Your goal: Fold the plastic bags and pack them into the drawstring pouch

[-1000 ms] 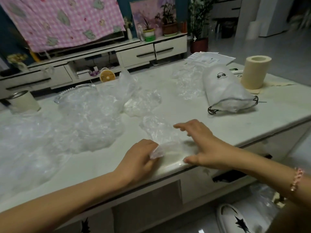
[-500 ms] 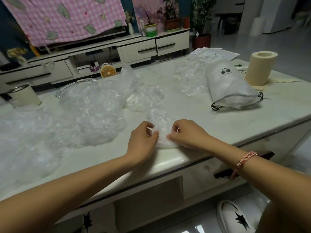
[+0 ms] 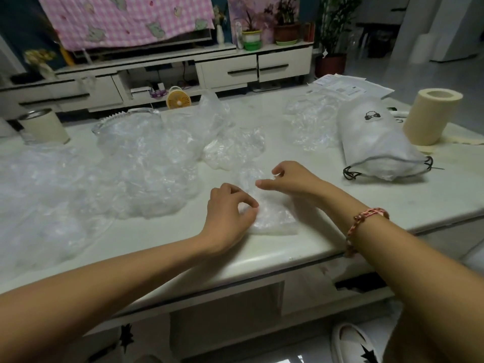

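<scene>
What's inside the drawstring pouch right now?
The pouch lies on its side, bulging, its mouth toward the near edge of the table. Pale crumpled plastic shows at the mouth, seemingly bags. The cloth hides the rest, so their number cannot be told.

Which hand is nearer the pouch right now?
Right. The right hand pinches the bag at its far end, left of the pouch; the left hand pinches it farther left.

bag heap point(image 3: 146, 174) left, pouch point(image 3: 377, 148) right
</scene>
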